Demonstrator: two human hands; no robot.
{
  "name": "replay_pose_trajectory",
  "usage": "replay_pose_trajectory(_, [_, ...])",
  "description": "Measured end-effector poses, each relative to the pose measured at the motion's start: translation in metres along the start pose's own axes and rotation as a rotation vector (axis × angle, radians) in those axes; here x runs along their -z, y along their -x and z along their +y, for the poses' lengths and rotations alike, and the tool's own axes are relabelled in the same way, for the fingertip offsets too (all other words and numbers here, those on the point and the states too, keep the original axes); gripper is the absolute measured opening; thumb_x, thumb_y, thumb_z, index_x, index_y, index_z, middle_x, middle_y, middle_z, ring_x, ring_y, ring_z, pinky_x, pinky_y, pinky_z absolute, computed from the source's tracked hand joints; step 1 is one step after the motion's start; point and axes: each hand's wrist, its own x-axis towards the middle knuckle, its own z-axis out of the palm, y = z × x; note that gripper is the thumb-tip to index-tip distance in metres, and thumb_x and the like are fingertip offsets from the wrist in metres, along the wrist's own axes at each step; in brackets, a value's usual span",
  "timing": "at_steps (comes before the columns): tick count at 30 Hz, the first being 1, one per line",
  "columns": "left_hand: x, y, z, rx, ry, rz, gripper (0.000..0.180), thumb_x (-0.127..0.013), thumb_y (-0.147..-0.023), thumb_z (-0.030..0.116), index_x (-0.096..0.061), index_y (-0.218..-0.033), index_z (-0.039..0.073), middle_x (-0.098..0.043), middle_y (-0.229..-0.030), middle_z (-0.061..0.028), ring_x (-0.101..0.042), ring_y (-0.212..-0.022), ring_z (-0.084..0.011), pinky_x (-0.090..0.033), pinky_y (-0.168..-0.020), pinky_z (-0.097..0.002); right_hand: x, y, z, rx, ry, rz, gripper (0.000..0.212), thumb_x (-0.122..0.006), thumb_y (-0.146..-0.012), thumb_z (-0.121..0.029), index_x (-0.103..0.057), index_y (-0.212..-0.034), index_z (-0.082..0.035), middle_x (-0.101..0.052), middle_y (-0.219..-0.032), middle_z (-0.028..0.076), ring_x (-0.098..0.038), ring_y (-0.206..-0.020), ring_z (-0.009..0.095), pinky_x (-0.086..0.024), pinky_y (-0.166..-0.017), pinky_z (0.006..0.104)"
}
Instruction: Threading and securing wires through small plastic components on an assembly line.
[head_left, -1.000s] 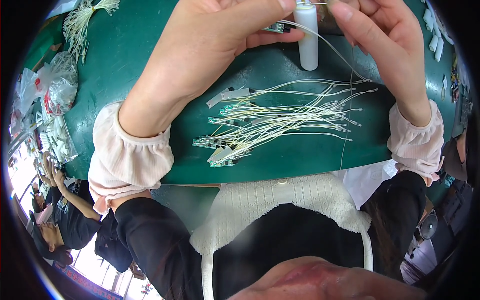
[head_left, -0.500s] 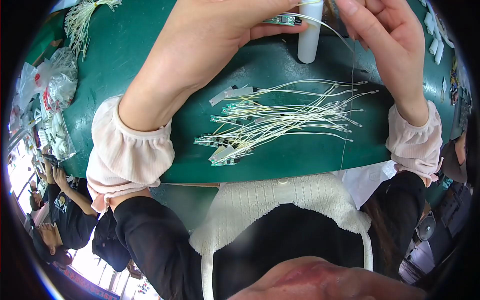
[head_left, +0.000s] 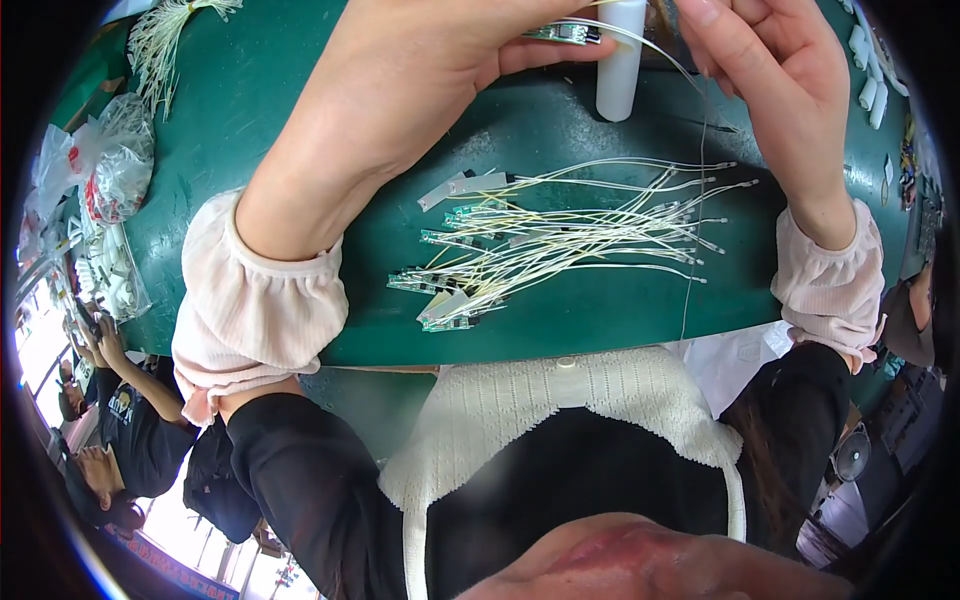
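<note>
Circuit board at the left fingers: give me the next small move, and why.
Probably hold the circuit board steady in the left hand and guide the white wire with the right hand: it curves from beside the board, across the white tube, toward that nearby hand.

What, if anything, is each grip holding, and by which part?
Left grip: a small green circuit board, between the fingers, black end exposed; exact contact hidden. Right grip: cannot be told.
</note>
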Motion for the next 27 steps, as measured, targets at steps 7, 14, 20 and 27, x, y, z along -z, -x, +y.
replay_pose_trajectory(7, [-0.001, -0.002, -0.002, -0.015, -0.037, -0.020, 0.007, -0.061, -0.103, 0.009, -0.057, -0.103, 0.004, -0.068, -0.119, -0.0147, -0.069, -0.102, -0.0172, -0.061, -0.092, -0.0349, 0.001, 0.002, 0.002, -0.015, -0.005, 0.006, 0.014, -0.064, -0.101, -0.005, -0.052, -0.108, -0.001, -0.061, -0.081, 0.000, -0.055, -0.066, 0.003, -0.041, -0.058, 0.0167])
replay_pose_trajectory(14, [-0.006, 0.000, 0.002, -0.002, -0.019, 0.012, 0.008, -0.062, -0.103, 0.009, -0.057, -0.103, 0.003, -0.068, -0.118, -0.0139, -0.069, -0.102, -0.0168, -0.061, -0.091, -0.0347, -0.011, 0.006, -0.012, -0.105, 0.041, 0.042, 0.014, -0.063, -0.102, -0.007, -0.052, -0.107, -0.002, -0.061, -0.077, 0.000, -0.053, -0.062, 0.003, -0.038, -0.055, 0.0167])
replay_pose_trajectory(20, [-0.049, 0.001, 0.029, 0.434, -0.019, 0.576, 0.007, -0.061, -0.103, 0.008, -0.057, -0.103, 0.003, -0.068, -0.117, -0.0136, -0.069, -0.102, -0.0166, -0.061, -0.092, -0.0355, -0.009, 0.007, -0.009, -0.183, 0.029, 0.079, 0.013, -0.060, -0.104, -0.011, -0.050, -0.105, -0.004, -0.060, -0.073, 0.001, -0.050, -0.058, 0.003, -0.034, -0.051, 0.0168])
replay_pose_trajectory(27, [-0.056, 0.001, 0.030, 0.472, 0.017, 0.571, 0.007, -0.061, -0.103, 0.007, -0.055, -0.105, 0.004, -0.067, -0.125, -0.0180, -0.069, -0.106, -0.0186, -0.060, -0.093, -0.0357, -0.004, 0.005, -0.019, -0.330, -0.082, -0.006, 0.015, -0.056, -0.107, -0.019, -0.048, -0.102, -0.006, -0.057, -0.065, 0.001, -0.046, -0.052, 0.004, -0.031, -0.048, 0.0186])
